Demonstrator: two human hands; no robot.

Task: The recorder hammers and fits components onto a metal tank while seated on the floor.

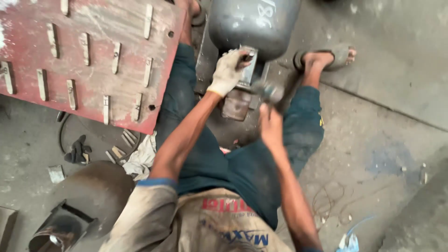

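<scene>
My left hand (228, 71), in a dirty white glove, grips a small metal piece (248, 57) held against a metal plate (247, 74) at the base of a grey gas cylinder (254, 23). My right hand (270, 126) is bare and closed on the handle of a hammer, whose blurred dark head (268, 92) hovers just right of the plate. A rusty brown plate (235, 105) lies below the cylinder, between my knees. I sit with legs in dark blue trousers spread either side of the cylinder.
A red board (88, 56) with several metal strips lies at upper left. A welding mask (79, 200) rests at lower left, beside a black glove (77, 151), a rag (142, 158) and loose strips. My sandalled foot (329, 57) is at upper right. Loose wire (329, 200) lies on the concrete.
</scene>
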